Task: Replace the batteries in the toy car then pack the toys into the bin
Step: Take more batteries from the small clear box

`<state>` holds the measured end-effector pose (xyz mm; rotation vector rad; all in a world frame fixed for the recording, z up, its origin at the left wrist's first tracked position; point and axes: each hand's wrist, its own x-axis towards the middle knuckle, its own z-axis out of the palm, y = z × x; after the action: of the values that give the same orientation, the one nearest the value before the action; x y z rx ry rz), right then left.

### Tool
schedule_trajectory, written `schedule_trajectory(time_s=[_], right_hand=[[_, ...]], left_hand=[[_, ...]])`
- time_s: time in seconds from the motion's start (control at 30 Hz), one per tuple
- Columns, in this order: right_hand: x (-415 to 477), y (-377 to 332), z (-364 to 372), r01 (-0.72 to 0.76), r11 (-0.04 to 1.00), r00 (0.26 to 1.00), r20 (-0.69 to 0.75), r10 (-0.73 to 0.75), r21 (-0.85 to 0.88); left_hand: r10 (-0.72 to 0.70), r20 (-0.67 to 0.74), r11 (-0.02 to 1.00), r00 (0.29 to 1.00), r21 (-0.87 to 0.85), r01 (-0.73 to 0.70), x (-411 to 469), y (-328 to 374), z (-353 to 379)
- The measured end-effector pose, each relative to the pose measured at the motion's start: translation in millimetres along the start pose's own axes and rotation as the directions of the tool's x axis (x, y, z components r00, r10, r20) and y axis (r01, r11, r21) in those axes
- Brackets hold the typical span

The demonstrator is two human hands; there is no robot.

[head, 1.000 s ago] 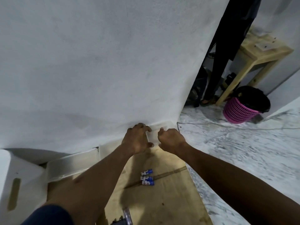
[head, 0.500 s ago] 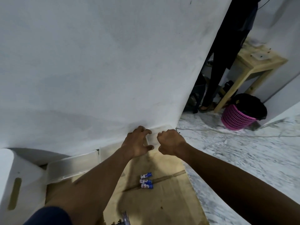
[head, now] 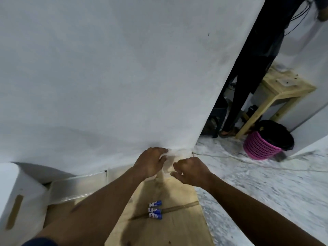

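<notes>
Well beyond batteries, left hand and right hand pinch plastic.

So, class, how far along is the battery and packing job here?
Done: little shows; three batteries lie loose on the table. In hand: the left hand and right hand grip a pale thing by the wall; I cannot tell what. Left: no car shows, and the bin shows only its outside.

Pale packet blurred; white bin edge-cropped
</notes>
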<state>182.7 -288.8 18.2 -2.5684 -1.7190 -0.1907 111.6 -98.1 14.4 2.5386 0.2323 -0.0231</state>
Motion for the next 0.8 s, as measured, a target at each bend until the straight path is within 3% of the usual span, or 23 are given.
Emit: schedule_trajectory(time_s=[0.27,0.4,0.47,0.57,0.63,0.67,0.73,0.8], right_hand=[[51.5,3.7,22.5,-0.092,0.990,0.928,0.369,0.047,0.106],[51.2,2.0,27.5,-0.222,0.937,0.904,0.417,0.094,0.269],[41.7,-1.1,24.6,-0.213,0.919,0.937,0.336,0.095,0.333],[12.5,-7.0,16.7,-0.073,0.917,0.995,-0.039,0.096,0.392],[-4.9,-9.4,11.7,-0.016,0.917,0.915,-0.364,0.174,0.399],[-9.2,-9.1,7.2,-0.042,0.914,0.868,-0.439,0.233,0.404],[-12.7,-3.8,4.9,-0.157,0.888,0.841,-0.413,0.350,0.431],[-15.0,5.1,12.1,-0.266,0.850,0.914,-0.161,0.372,0.456]], left_hand=[[0.015,-0.036,0.996,0.999,-0.086,-0.019,3.4,-3.4,-6.6],[0.013,-0.050,0.993,0.999,-0.114,-0.018,2.3,-1.1,-7.1],[-0.015,-0.040,0.994,0.999,-0.113,0.010,2.7,-2.1,-4.9],[-0.034,-0.012,0.997,0.999,-0.073,0.033,-2.2,-2.9,0.0],[-0.022,0.003,0.998,1.000,-0.065,0.022,-7.2,-2.8,3.4],[-0.017,0.018,0.998,1.000,-0.053,0.018,-9.9,-2.8,5.1],[0.003,0.053,1.000,0.999,0.004,-0.003,-14.8,-4.8,11.0],[0.028,0.074,0.998,0.997,0.058,-0.033,-18.8,-7.7,18.0]])
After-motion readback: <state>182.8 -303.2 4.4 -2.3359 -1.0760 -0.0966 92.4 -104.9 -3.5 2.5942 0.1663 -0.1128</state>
